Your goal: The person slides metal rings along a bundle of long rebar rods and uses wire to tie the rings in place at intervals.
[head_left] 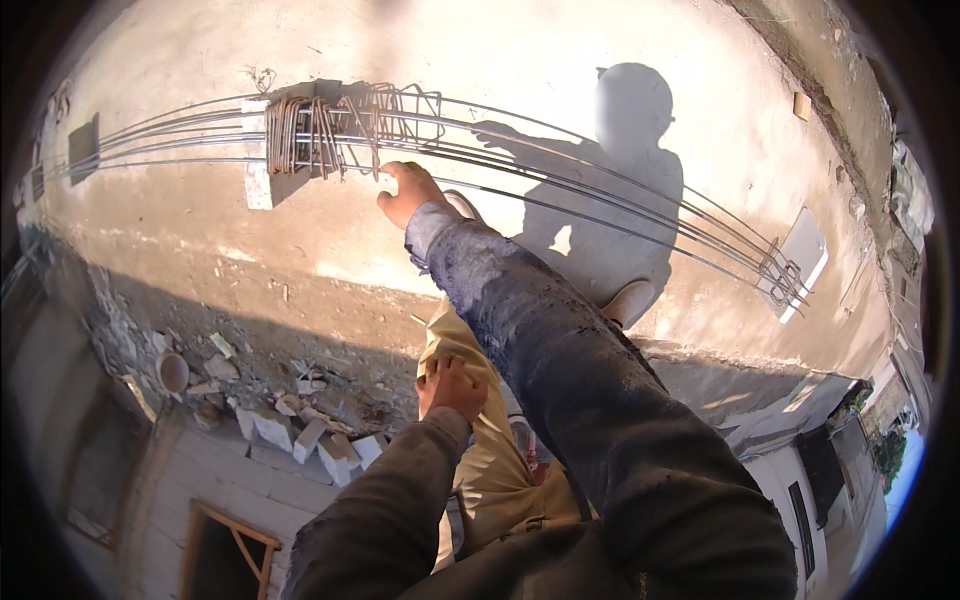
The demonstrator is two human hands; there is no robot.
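On the sunlit concrete slab, seen from the head camera, long steel bars run in a bundle from nine o'clock to three o'clock, propped on pale blocks near each end. Toward eleven o'clock a cluster of bent wire stirrups is threaded over the bars. The right hand reaches up to twelve o'clock, its grip loosely curled with the fingertips at the lower edge of the stirrups; whether it has actually pinched a stirrup or a bar I cannot tell. The left hand sits at six o'clock of centre, fingers closed down on the person's own knee in tan trousers, holding nothing else. A shoe rests just beside the slab's edge.

Beyond that edge, toward seven o'clock, broken bricks and rubble lie on a lower ledge, with a wall and doorway farther below. Judging from this, the risk is the crouch so near the drop: a hard tug on a snagged stirrup could tip the balance outward. The loose wire ends could also scratch the bare fingers.
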